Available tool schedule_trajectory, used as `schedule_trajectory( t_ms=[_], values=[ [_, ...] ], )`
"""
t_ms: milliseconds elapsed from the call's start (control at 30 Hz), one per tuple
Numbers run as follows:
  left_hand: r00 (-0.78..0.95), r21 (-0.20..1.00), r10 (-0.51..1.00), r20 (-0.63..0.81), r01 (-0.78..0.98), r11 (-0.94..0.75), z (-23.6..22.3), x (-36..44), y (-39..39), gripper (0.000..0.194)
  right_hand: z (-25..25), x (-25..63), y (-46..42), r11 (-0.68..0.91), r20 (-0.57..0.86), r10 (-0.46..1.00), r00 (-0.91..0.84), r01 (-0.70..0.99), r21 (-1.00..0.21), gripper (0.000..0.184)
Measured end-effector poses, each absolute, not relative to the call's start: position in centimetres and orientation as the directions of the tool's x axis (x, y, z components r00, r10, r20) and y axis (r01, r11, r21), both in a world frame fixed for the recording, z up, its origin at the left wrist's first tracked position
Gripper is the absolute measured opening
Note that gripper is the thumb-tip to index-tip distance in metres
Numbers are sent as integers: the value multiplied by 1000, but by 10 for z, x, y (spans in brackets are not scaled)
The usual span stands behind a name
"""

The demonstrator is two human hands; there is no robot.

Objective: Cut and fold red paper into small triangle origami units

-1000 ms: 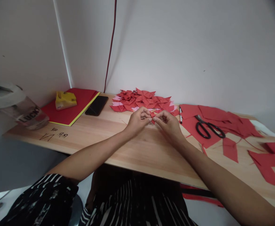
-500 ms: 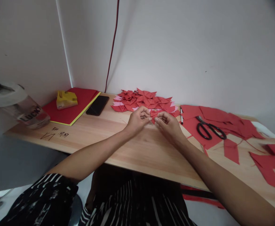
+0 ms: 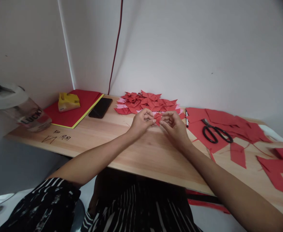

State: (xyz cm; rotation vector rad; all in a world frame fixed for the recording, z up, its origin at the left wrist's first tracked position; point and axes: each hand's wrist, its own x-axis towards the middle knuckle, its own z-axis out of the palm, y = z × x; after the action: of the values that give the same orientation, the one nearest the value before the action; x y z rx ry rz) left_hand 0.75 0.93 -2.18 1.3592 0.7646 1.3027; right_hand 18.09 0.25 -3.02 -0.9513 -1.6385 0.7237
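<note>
Between my two hands is a small folded red paper piece [image 3: 157,118], pinched by its sides above the wooden table. My left hand [image 3: 143,121] grips its left side with thumb and curled fingers. On the other side, my right hand [image 3: 174,126] pinches it the same way. The fingers hide parts of its edges. Just behind the hands lies a pile of folded red and pink paper pieces [image 3: 146,102], with pointed corners sticking out.
Right of my hands lie a marker [image 3: 186,119], black-handled scissors [image 3: 211,133] and red paper sheets [image 3: 221,116]. Cut red paper pieces [image 3: 238,154] spread rightward. At the left are a phone [image 3: 100,108], a red folder [image 3: 70,117], a yellow packet [image 3: 68,101] and a clear bottle [image 3: 32,117].
Both hands stay in nearly the same place. The red paper between them has shifted slightly, and my right fingers have moved a little on it.
</note>
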Motion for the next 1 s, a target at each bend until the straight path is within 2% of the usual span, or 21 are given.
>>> schedule_trajectory(
  t_ms=[167, 533, 1000],
  values=[
    [191, 948, 947, 259, -237, -211, -20, 9, 8, 24, -28, 181, 1, 540, 529, 840, -123, 292, -789, 21],
    [229, 942, 947, 226, -299, -153, -25, 10, 8, 31, -24, 180, -2, 503, 503, 858, -103, 365, -783, 8],
    [230, 940, 919, 321, -194, -280, -27, 12, 6, 23, -21, 181, -4, 471, 469, 874, -128, 466, -749, 11]
  ],
)
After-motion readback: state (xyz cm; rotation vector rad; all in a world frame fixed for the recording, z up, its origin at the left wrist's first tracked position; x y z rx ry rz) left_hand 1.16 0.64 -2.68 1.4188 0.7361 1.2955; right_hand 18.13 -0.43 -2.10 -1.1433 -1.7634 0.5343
